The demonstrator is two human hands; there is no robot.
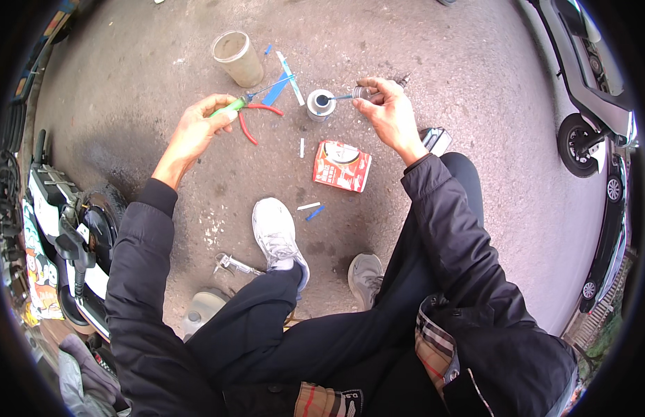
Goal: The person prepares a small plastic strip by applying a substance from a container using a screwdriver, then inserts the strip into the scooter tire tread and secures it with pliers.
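Note:
My left hand [203, 119] is closed around a green-handled tool [229, 108] with a thin metal shaft. The shaft points up and right, its tip over a blue-and-white strip [290, 78]. Pliers with red handles [247, 128] lie just beside that hand. My right hand [390, 115] pinches a cap [362, 92] with a dark brush stem. The stem reaches left to the mouth of a small open can [320, 110], dark inside; whether it touches the contents I cannot tell. A wider blue strip [274, 92] lies on the ground near the tool's shaft.
A murky plastic tub [240, 64] stands at the far left. Nearer lie a red-and-white box [342, 165], small strip scraps [308, 206] and a metal tool [235, 265] by my white shoe [275, 233]. A scooter [72, 243] stands left, a vehicle's wheel [579, 144] right.

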